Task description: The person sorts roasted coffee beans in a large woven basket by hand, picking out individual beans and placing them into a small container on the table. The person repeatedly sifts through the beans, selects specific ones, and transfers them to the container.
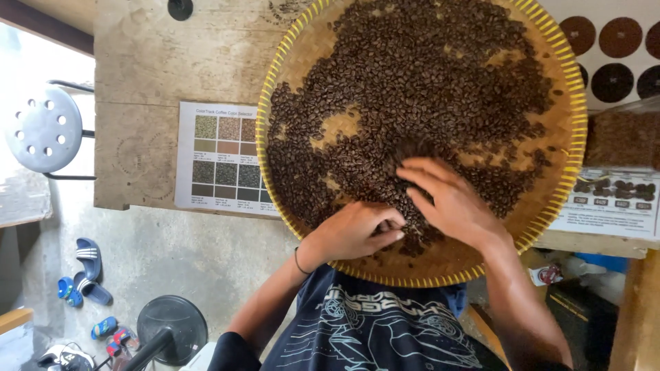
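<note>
A wide round woven bamboo tray (564,89) with a yellow rim lies on a wooden table and holds a spread of dark roasted coffee beans (426,75). My left hand (354,232) rests on the beans near the tray's near edge, its fingers curled together as if pinching beans; what is inside them is hidden. My right hand (450,199) lies flat over the beans just beside it, fingers spread and reaching toward the tray's middle.
A printed colour chart (220,158) of bean samples lies left of the tray on the wooden table (137,62). Another chart (612,199) and dark round samples (619,38) sit at right. A grey stool (42,129), sandals (88,264) and a black fan base (172,328) stand on the floor.
</note>
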